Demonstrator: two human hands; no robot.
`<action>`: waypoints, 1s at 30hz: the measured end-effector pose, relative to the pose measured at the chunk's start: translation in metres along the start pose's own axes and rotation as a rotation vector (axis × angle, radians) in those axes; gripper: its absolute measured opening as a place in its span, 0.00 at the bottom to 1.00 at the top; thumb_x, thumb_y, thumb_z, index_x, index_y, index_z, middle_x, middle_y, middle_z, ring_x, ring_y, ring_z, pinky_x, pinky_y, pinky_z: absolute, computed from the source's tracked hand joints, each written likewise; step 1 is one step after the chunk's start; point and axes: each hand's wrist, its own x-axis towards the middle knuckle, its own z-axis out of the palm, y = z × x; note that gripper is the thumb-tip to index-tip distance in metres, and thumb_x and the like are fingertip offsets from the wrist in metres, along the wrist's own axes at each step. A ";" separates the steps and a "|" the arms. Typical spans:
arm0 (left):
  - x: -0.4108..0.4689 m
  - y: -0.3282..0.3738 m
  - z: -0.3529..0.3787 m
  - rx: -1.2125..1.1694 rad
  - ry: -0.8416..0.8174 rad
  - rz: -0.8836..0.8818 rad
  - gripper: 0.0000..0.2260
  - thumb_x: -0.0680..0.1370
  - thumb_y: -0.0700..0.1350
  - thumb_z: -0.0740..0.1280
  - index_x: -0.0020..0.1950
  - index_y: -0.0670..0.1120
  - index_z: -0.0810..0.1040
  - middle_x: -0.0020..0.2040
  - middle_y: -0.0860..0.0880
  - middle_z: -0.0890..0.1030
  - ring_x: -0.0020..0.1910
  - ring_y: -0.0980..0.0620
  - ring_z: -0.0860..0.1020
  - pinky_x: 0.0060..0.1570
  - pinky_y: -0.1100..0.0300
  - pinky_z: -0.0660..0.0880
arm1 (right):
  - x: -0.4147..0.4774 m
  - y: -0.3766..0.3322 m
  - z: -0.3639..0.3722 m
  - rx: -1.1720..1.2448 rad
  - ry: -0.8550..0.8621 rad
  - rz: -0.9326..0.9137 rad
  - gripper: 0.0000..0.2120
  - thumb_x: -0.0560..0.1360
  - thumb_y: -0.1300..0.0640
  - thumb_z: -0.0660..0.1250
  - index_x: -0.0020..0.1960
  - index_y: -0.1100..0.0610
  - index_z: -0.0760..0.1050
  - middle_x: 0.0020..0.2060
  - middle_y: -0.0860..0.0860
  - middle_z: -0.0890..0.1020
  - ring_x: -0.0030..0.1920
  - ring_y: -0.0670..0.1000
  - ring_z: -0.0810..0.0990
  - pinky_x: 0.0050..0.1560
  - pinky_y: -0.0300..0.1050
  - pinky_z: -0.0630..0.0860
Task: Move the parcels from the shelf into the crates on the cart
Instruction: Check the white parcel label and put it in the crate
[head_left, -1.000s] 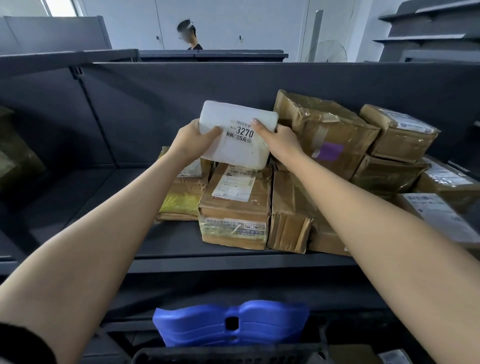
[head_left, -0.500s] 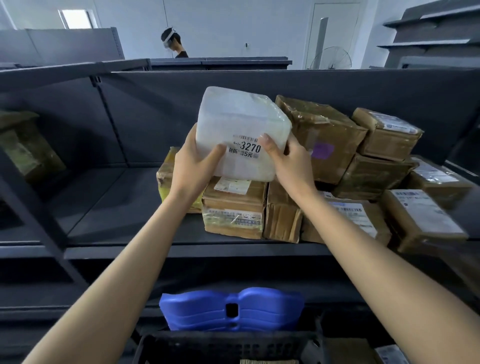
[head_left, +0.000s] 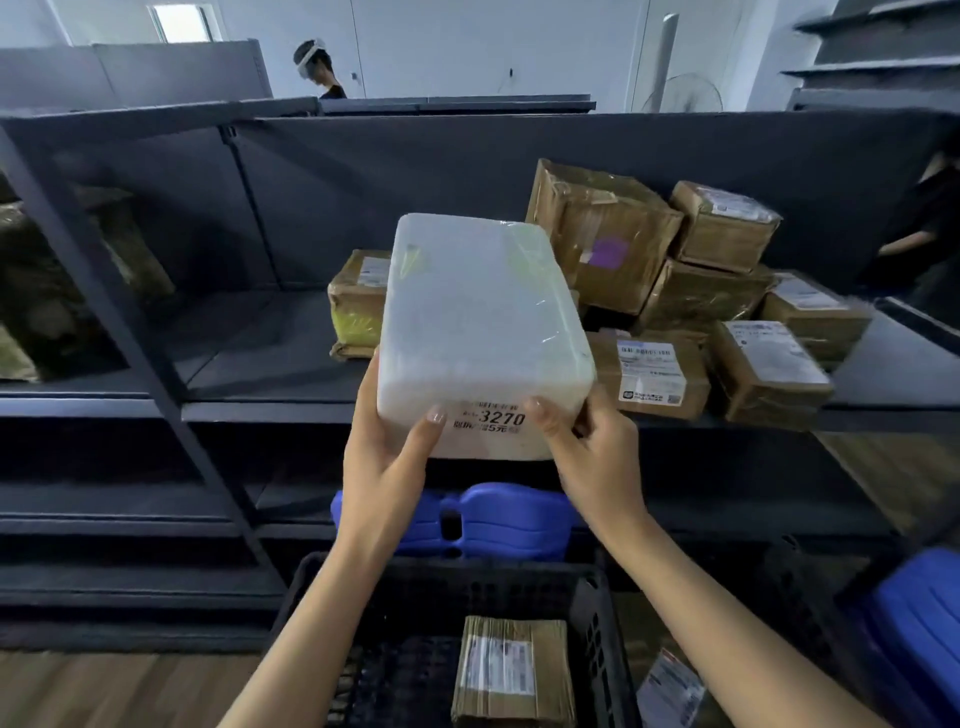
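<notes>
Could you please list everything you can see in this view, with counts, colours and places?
white parcel: one, translucent white, labelled 3270, held in front of the shelf, above the crate
brown parcels: at least seven, brown cardboard, piled on the shelf's right part
shelf: one, dark grey, straight ahead
black crate: one, black, bottom centre
crated parcel: one, brown, lying in the black crate
blue plastic pieces: two, blue, one behind the crate, one at lower right
fan: one, pale, back right
other person: one, beyond the shelf, top
left hand: one, grips the white parcel's near left corner
right hand: one, grips its near right corner
</notes>
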 end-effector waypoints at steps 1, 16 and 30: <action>-0.014 0.002 -0.001 -0.032 0.013 -0.020 0.31 0.71 0.58 0.66 0.73 0.54 0.66 0.58 0.63 0.79 0.57 0.65 0.77 0.48 0.73 0.74 | -0.013 -0.001 -0.003 0.008 -0.001 0.005 0.41 0.70 0.30 0.64 0.69 0.61 0.70 0.45 0.31 0.81 0.45 0.37 0.82 0.40 0.31 0.77; -0.130 0.015 -0.019 -0.135 0.293 -0.365 0.13 0.67 0.67 0.65 0.44 0.61 0.76 0.52 0.51 0.78 0.48 0.54 0.78 0.47 0.54 0.76 | -0.148 -0.031 -0.007 -0.119 -0.094 0.163 0.46 0.68 0.26 0.61 0.77 0.51 0.60 0.33 0.36 0.79 0.28 0.39 0.76 0.29 0.28 0.68; -0.161 0.018 -0.063 -0.192 0.343 -0.384 0.13 0.67 0.60 0.65 0.47 0.58 0.80 0.53 0.46 0.79 0.52 0.47 0.77 0.51 0.49 0.73 | -0.150 -0.060 0.005 0.512 -0.267 0.775 0.35 0.68 0.25 0.57 0.65 0.46 0.76 0.62 0.64 0.77 0.64 0.61 0.76 0.66 0.62 0.70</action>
